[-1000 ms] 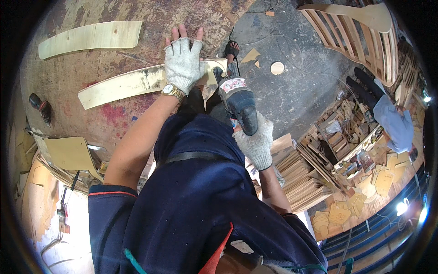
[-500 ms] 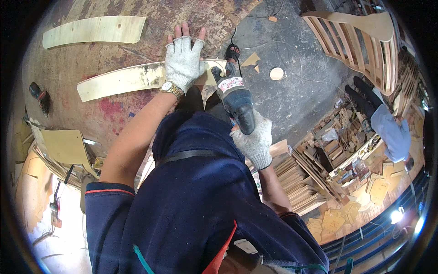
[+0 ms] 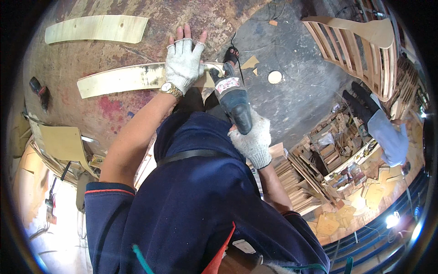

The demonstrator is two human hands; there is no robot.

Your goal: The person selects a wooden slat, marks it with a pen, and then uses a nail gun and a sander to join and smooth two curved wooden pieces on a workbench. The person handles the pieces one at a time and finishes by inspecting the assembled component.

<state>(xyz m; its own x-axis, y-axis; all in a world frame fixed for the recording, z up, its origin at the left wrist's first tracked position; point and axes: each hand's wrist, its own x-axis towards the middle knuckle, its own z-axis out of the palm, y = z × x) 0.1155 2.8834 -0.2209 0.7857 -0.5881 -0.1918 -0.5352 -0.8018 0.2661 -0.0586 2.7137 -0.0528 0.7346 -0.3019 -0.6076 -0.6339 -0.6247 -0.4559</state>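
Note:
A pale curved wooden strip (image 3: pixel 121 80) lies across the worn brown work surface, with dark stains near its middle. My left hand (image 3: pixel 183 64), in a fingerless knit glove, presses flat on the strip, fingers stretched out. On the wrist is a gold-coloured watch (image 3: pixel 169 88). My right hand (image 3: pixel 255 141), gloved too, grips the rear of a dark corded jigsaw (image 3: pixel 238 112). The tool's front end rests at the strip's right end, beside a curved line or cut; its blade cannot be made out.
Another curved wooden strip (image 3: pixel 96 28) lies at the far left. A dark handheld object (image 3: pixel 40 93) sits near the left edge. Right of the surface, the grey floor holds a round wooden disc (image 3: pixel 274 77), a slatted wooden frame (image 3: pixel 353 43), scrap wood and another person (image 3: pixel 388 134).
The jigsaw's front has shifted slightly left, toward my left hand. My left hand keeps its place on the strip, and the whole view has moved a little.

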